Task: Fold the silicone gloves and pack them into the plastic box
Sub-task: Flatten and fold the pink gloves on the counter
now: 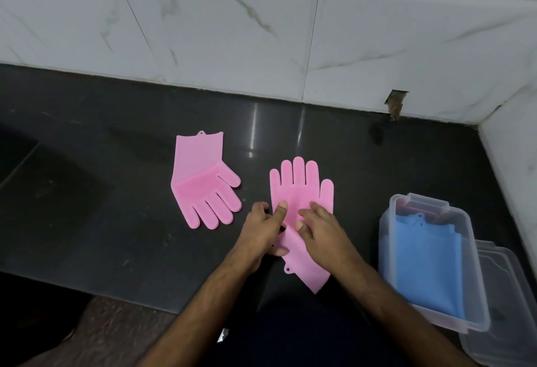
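Dark polished countertop bearing two pink gloves, a clear plastic box and its lid alongside.

pink gloves — blue glove

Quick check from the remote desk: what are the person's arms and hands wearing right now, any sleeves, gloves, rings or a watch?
Nothing that shows. The left hand and right hand are bare, with no gloves and no rings visible. Both forearms are uncovered as far as the bottom of the frame, so no sleeve comes into view, and neither wrist carries a watch or band.
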